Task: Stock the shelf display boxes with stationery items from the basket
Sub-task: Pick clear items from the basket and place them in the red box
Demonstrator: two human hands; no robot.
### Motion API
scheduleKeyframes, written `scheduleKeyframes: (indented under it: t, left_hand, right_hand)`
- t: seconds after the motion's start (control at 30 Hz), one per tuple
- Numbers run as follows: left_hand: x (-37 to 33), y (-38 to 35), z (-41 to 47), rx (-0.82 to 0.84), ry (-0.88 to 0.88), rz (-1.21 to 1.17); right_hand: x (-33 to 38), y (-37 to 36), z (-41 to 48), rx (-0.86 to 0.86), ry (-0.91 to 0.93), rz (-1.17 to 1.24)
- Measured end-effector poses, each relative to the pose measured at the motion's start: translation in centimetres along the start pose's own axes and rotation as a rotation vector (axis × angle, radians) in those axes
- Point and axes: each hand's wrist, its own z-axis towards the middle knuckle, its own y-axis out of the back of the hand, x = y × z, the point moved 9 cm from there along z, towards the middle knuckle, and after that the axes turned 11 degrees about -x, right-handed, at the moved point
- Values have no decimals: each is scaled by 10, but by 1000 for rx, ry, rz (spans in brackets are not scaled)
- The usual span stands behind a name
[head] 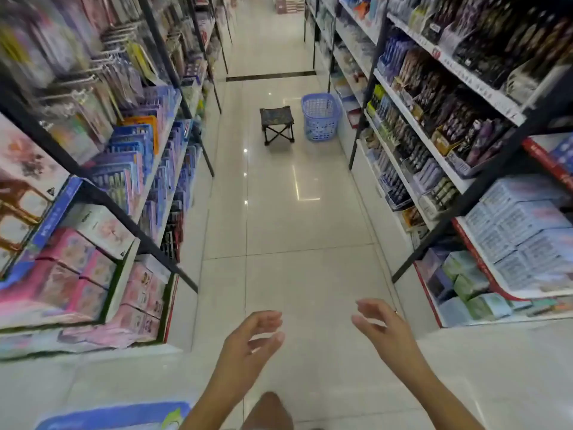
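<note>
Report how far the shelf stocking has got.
Done: nothing I can confirm; the shelves look full, but blur hides detail. In hand: nothing, the left hand and right hand are empty, fingers loose. Left: walk to the blue basket beside the folding stool down the aisle; its contents are not visible.

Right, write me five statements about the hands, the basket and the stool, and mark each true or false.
1. The left hand and the right hand both hold nothing. True.
2. The blue basket and the folding stool both stand on the floor down the aisle. True.
3. The stool is right of the basket. False: it is left of it.
4. The basket lies tipped on its side. False: it stands upright.
5. The basket stands against the left-hand shelves. False: it is beside the right-hand shelves.
</note>
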Motion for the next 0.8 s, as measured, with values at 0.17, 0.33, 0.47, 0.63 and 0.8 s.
scheduleKeyframes:
  t: [0.17,0.33,0.47,0.63,0.8]
  left_hand:
    - [-7,11,62,-14,-53,8]
    - [-25,14,145,48,-77,68]
    - [-50,-2,210,128,-88,61]
    - [-79,-28,287,144,-88,57]
    - [-100,-46,361,113,-82,60]
  right_hand:
    - [60,-47,48,126,144,22]
    - [63,-57,101,62,100,19]
    - [54,-41,140,-44,40,-20]
    - [47,-31,193,-105,-40,-33]
    - [66,-45,282,-77,-18,-52]
